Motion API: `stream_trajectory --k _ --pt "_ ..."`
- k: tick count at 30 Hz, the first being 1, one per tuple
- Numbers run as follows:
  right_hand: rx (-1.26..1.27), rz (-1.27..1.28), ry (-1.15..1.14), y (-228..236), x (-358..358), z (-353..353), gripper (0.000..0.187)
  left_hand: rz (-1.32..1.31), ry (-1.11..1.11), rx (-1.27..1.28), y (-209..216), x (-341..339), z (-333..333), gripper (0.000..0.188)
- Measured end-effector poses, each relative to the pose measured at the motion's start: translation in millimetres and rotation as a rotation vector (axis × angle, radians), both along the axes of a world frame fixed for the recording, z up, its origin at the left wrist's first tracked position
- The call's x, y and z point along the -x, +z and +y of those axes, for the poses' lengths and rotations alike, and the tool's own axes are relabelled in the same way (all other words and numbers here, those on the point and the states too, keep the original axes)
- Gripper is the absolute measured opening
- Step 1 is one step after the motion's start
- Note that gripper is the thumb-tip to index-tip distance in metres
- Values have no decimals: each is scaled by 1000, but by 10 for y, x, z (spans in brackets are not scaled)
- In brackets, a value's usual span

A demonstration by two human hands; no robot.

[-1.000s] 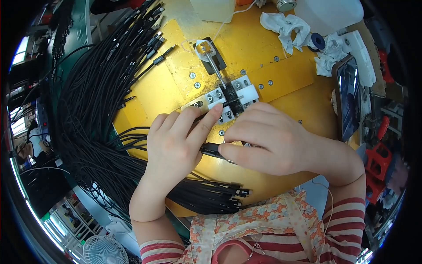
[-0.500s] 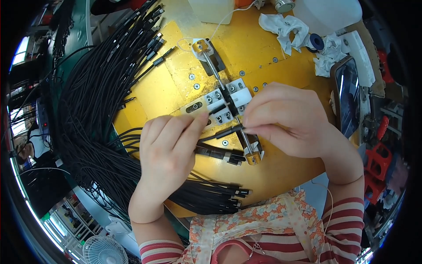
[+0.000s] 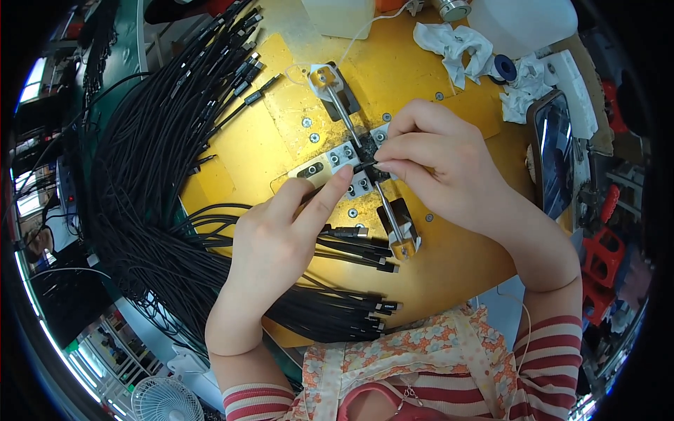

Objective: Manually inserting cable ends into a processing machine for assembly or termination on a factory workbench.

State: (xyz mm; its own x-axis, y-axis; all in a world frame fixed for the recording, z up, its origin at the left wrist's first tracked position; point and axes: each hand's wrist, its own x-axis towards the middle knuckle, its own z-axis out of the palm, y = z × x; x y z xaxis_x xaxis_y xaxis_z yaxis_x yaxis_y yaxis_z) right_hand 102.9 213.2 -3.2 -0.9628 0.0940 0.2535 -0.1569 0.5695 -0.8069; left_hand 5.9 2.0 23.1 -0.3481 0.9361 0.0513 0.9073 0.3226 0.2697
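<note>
A small metal fixture with screwed blocks (image 3: 342, 155) and a black centre is mounted on the yellow work surface. My right hand (image 3: 446, 165) is over its right side, thumb and forefinger pinching the end of a black cable (image 3: 366, 165). From the left, my left hand (image 3: 274, 231) has its forefinger tip on the same cable at the blocks, with the other fingers curled. The cable lies across the fixture's middle; its connector is mostly hidden by my fingers. Metal rods (image 3: 342, 116) run from the middle to holders at the fixture's upper and lower ends.
A thick bundle of black cables (image 3: 161, 140) fills the left side. More cable ends (image 3: 351, 309) lie near my front edge. At the right are a phone (image 3: 554, 151), crumpled white tissue (image 3: 460, 49) and a dark blue spool (image 3: 504, 67). A pale container (image 3: 340, 15) stands at the back.
My right hand has moved up and left to the fixture's centre with the black cable end. My left hand has shifted slightly right, its forefinger now farther over the blocks.
</note>
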Motion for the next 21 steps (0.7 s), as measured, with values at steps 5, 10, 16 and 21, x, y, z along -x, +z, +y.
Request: stream_trajectory --k 5,10,16,21 --pt "-46 27 -6 -10 -11 7 8 4 5 48 -3 2 37 55" --pt "-210 130 -16 -9 -39 12 12 31 -19 11 -60 24 50 56" --pt "-519 52 97 125 -116 -20 22 20 -12 6 -66 19 30 60" --pt "-217 136 207 78 -104 -110 14 -23 -20 -10 -54 21 41 65"
